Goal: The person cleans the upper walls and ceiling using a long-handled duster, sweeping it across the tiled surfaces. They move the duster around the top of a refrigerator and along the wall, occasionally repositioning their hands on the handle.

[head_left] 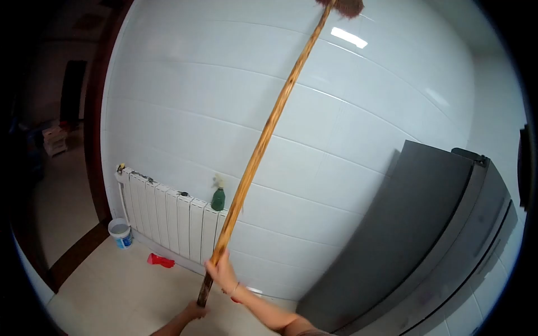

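A long wooden-handled mop (pixel 269 126) slants up and to the right in front of the white wall. Its shaggy dark red head (pixel 348 7) is partly cut off by the top edge of the view. My right hand (pixel 223 274) is wrapped round the lower part of the handle. Below it, my left hand (pixel 195 309) grips the dark bottom end. Behind the handle, a green spray bottle (pixel 218 199) stands on the white radiator (pixel 168 215).
A tall grey fridge (pixel 386 241) stands at the right. On the left is a dark-framed doorway (pixel 96 140). A white bucket (pixel 121 234) stands on the floor by the radiator, near a red cloth-like item (pixel 161 260).
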Demonstrator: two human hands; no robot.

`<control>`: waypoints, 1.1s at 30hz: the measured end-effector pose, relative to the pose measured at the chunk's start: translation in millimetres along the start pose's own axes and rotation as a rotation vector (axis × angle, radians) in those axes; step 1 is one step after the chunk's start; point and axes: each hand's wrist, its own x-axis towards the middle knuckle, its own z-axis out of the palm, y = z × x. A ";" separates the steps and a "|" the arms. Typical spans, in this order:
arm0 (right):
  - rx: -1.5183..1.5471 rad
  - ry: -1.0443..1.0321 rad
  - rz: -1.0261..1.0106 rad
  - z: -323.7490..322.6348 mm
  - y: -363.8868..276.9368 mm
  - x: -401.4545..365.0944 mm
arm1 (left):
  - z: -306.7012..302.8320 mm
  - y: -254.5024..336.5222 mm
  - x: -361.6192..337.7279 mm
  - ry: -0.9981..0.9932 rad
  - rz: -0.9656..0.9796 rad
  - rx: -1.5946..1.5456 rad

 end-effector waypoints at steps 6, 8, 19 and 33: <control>-0.111 0.090 -0.183 -144.8 -68.0 177.3 | 36.0 219.4 54.9 0.103 0.264 0.035; -0.127 0.152 -0.308 -178.6 -77.3 232.3 | 39.8 275.6 70.6 0.104 0.347 -0.022; -0.045 0.108 -0.242 -213.8 -79.3 282.4 | 54.4 328.4 104.5 0.135 0.296 -0.188; 0.011 -0.262 0.324 76.2 55.5 -184.0 | 33.7 -167.0 -90.9 -0.042 -0.462 0.004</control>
